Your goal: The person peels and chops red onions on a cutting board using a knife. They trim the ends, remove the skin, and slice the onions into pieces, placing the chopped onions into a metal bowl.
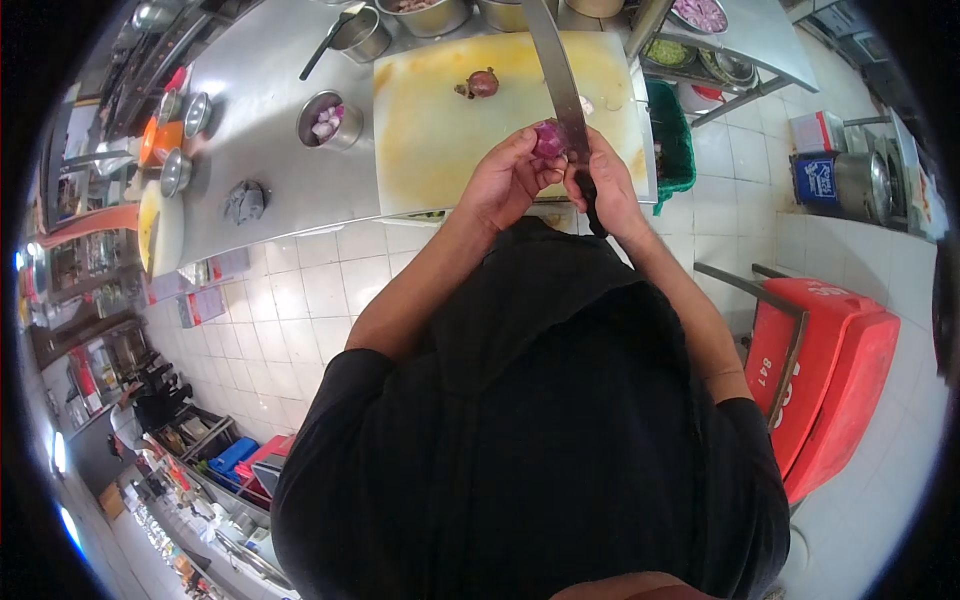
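My left hand [514, 174] holds a peeled red onion [550, 140] above the near right part of a yellowed white cutting board [435, 161]. In my right hand [609, 180] is the black handle of a large kitchen knife [564, 82], its long blade pointing away from me and passing right beside the onion. Another red onion [481, 83], with its skin on, lies on the board's far half. A small whitish piece [586, 105] lies right of the blade. Left of the board, a steel container [352, 129] holds onion chunks [328, 123].
Steel pots [427, 20] line the board's far side. A dark crumpled cloth [245, 202] lies on the steel table [300, 199]. A green lined bin [673, 142] stands at the right, near a red box [817, 375]. A person [139, 416] is far off at lower left.
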### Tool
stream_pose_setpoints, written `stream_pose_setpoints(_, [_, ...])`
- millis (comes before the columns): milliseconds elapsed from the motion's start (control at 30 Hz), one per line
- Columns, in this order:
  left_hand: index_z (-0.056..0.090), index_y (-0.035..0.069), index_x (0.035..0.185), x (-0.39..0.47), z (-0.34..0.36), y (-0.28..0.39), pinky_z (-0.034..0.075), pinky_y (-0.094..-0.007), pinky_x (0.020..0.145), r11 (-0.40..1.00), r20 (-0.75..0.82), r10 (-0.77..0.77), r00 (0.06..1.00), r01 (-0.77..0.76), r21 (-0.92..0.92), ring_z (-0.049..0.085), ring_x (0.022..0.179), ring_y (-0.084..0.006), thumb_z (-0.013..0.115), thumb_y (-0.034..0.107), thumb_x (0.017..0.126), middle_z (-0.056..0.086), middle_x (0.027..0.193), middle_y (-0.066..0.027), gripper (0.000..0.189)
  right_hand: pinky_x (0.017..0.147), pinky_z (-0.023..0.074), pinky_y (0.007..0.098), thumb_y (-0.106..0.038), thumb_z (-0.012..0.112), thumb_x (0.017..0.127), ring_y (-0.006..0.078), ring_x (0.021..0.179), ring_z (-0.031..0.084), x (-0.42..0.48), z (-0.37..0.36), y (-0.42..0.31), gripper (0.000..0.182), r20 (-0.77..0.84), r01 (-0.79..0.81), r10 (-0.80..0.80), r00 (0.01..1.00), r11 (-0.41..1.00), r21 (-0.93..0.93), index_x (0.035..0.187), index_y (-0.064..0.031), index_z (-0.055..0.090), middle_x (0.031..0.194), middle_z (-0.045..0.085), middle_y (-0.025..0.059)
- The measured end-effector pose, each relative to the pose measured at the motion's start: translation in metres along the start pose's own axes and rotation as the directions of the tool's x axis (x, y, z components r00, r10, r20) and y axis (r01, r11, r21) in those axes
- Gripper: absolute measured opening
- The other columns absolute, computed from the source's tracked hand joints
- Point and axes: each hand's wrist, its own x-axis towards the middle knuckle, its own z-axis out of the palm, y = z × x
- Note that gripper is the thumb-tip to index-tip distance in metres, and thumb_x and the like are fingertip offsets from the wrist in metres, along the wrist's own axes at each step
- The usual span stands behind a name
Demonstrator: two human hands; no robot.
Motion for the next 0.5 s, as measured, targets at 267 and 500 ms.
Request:
stream_pose_setpoints(267, [0.065,0.003,0.122,-0.004,0.000,-0.008,0.054,-0.0316,0.079,0.998,-0.022,0.006,1.000,-0.005,0.055,0.066,0.089,-0.0155,0.060,0.030,0.105,0.071,0.101,-0.0044,0.031,0.047,0.0351,0.0231,-0.059,0.040,0.108,0.0079,0.055,0.046,-0.004,-0.004,0.004,0.072,0.013,0.007,-0.008,1.000,0.999,0.038,0.149,-0.0002,0.038,0.072,0.053,0.0026])
stream_pose_setpoints(500, [0.063,0.000,0.130,-0.005,0.006,-0.003,0.055,-0.0301,0.079,0.957,-0.053,0.045,0.998,-0.028,0.287,0.065,0.088,-0.0145,0.066,0.023,0.102,0.070,0.106,-0.0058,0.036,0.046,0.0357,0.0248,-0.059,0.036,0.109,0.0094,0.050,0.044,-0.005,-0.002,-0.021,0.064,-0.053,-0.215,0.217,0.975,0.975,0.048,0.135,-0.0018,0.048,0.065,0.050,0.0024])
